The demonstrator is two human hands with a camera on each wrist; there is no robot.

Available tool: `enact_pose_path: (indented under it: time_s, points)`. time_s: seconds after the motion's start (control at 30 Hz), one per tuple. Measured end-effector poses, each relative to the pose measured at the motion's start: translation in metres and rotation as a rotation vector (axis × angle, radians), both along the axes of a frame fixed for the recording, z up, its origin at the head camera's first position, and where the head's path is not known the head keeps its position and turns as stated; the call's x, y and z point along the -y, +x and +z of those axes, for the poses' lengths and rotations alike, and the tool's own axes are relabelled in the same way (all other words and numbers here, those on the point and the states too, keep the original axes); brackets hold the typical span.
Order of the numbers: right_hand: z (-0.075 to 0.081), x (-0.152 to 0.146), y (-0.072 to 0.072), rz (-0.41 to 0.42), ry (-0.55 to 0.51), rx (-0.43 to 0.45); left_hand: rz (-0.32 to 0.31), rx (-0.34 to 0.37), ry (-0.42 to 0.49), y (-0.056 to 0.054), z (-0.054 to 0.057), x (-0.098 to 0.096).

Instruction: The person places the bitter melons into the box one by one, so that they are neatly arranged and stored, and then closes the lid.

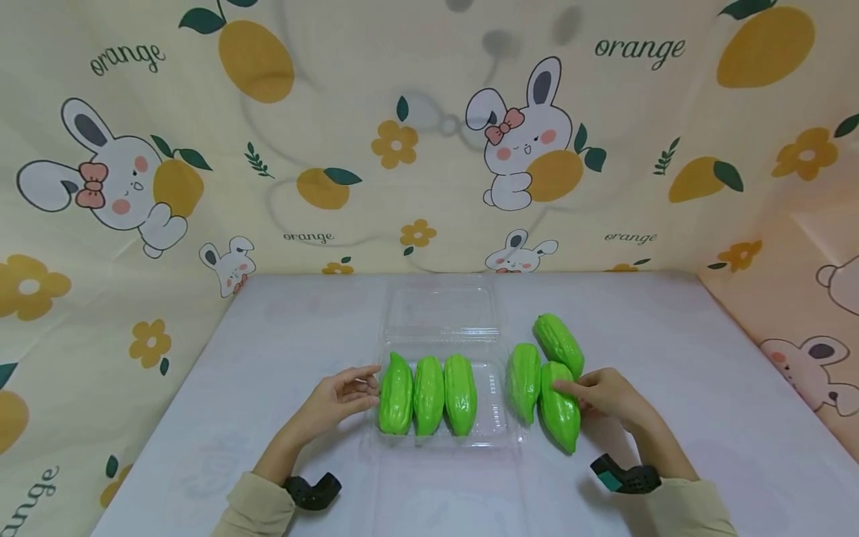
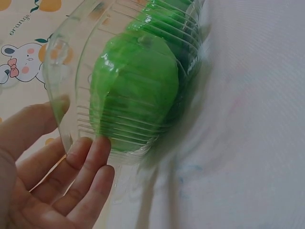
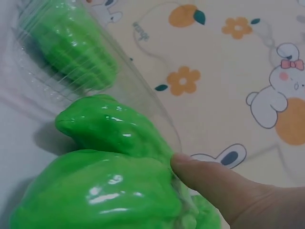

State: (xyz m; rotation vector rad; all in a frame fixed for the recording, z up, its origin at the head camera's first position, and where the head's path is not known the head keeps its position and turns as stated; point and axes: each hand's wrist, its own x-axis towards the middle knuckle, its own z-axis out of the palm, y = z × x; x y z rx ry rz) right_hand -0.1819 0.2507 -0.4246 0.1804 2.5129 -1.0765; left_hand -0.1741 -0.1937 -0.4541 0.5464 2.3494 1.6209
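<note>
A clear plastic clamshell box (image 1: 495, 395) lies with its lid (image 1: 439, 309) folded back, away from me. Inside its tray stand three glossy green ridged gourds (image 1: 429, 395) side by side. My left hand (image 1: 335, 399) holds the tray's left rim, thumb and fingertips at the clear wall in the left wrist view. To the right of the box, my right hand (image 1: 609, 391) grips a green gourd (image 1: 560, 414), its thumb across the top end and its other fingers mostly hidden at the right side. Two more loose gourds lie against it, one on the left (image 1: 523, 380) and one behind (image 1: 558, 343).
The box stands on a white-covered table (image 1: 282, 321). Behind and at both sides hangs a cream cloth (image 1: 429, 194) printed with rabbits and oranges. Each wrist wears a black camera strap, one (image 1: 313, 492) left and one (image 1: 625, 476) right.
</note>
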Motion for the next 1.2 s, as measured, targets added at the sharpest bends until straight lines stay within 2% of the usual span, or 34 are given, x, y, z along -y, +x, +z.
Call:
enact_pose_path:
  time_s: [0.17,0.53,0.87,1.2]
  points:
    - [-0.004,0.003,-0.001,-0.004,0.012,0.001,0.000,0.001,0.000,0.000,0.001,0.000]
    - [-0.002,0.003,0.002,0.012,0.020,0.007,-0.008,0.002,0.007,0.000,-0.001,0.000]
    - [0.010,-0.003,0.002,0.046,-0.006,-0.029,-0.002,0.004,0.004,0.001,0.000,0.001]
    - [0.013,-0.007,0.000,0.065,-0.010,-0.032,-0.003,-0.007,0.007,0.000,0.000,0.000]
